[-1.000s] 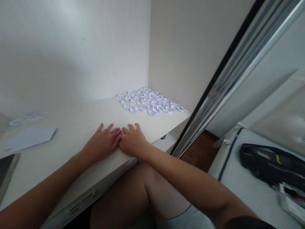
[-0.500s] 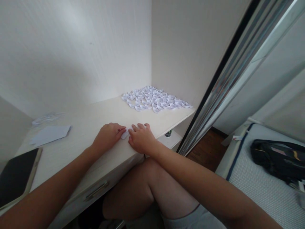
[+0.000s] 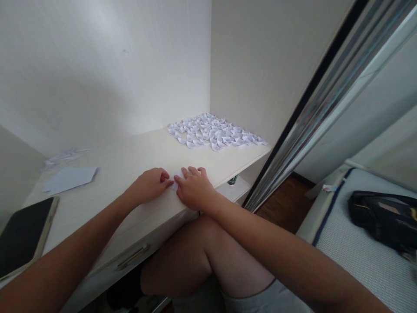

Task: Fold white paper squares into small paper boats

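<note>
A small piece of white paper (image 3: 175, 186) lies near the front edge of the white desk, between my two hands and partly hidden by them. At its left side, my left hand (image 3: 150, 186) has its fingers curled, with the thumb tip on the paper. My right hand (image 3: 196, 188) rests palm down to the right, fingers spread over the desk, its thumb side pressing the paper. Beyond the hands, many small folded white paper pieces (image 3: 216, 132) spread across the back right corner.
A stack of white paper sheets (image 3: 73, 179) lies on the left of the desk (image 3: 130, 152), with thin paper strips (image 3: 63, 157) behind it. A dark tablet (image 3: 28, 232) is at the front left. To the right are a sliding door frame (image 3: 302, 113) and a bed with a black bag (image 3: 382, 221).
My left hand's fingers have curled in and its thumb has shifted on the paper. My right hand stays nearly in place. The view has tilted slightly.
</note>
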Available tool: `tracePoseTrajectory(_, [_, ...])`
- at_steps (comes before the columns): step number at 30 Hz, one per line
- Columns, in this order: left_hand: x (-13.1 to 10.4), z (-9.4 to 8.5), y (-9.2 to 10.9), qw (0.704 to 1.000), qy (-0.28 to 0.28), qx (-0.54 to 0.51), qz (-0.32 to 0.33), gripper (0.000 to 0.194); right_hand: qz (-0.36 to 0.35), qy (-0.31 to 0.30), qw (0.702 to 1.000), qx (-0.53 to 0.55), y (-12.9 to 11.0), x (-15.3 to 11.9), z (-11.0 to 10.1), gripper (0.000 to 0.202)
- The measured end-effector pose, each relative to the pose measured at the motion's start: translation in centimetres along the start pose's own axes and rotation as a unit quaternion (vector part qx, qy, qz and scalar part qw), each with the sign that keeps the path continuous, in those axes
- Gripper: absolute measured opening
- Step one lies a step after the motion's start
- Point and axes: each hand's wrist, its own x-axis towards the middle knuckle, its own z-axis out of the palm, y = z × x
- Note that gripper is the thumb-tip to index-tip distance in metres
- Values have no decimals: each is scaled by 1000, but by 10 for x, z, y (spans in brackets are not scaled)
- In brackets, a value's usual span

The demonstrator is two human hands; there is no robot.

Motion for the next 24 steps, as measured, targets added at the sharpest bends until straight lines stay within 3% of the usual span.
tracePoseTrajectory(7, [-2, -6, 3, 997, -37, -56, 31, 38, -22, 11, 999, 27, 1, -2, -4, 29])
tracePoseTrajectory(13, [-6, -6, 4, 994, -25, -95, 39, 34, -7, -1, 997, 79, 5, 1, -6, 32])
tracePoseTrajectory(19, [-8, -7, 5, 994, -18, -109, 18, 52, 19, -5, 986, 164, 13, 11, 0, 45])
tracePoseTrajectory(24, [-6, -8, 6, 995, -61, -83, 8, 45, 18, -24, 980, 195, 16, 15, 5, 58])
